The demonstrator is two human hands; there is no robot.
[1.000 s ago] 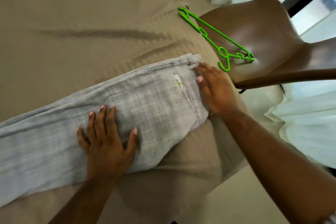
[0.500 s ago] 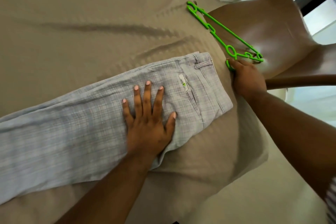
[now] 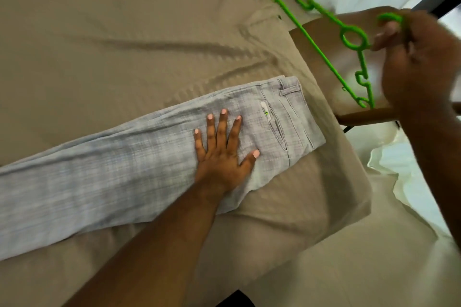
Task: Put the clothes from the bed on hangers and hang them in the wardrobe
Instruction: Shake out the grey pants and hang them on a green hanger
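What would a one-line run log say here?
step: fetch hanger | left hand: flat on folded grey trousers on bed | right hand: grips green hanger by hook, over chair | trousers: not yet on hanger

Right hand [image 3: 421,57] now gripping bright green plastic hanger [image 3: 343,37], raised off the bed's edge, left hand [image 3: 222,154] slid up grey checked trousers [image 3: 124,169]

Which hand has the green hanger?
The right hand grips the hanger near its hook, off the bed's edge; the left hand lies flat on the trousers.
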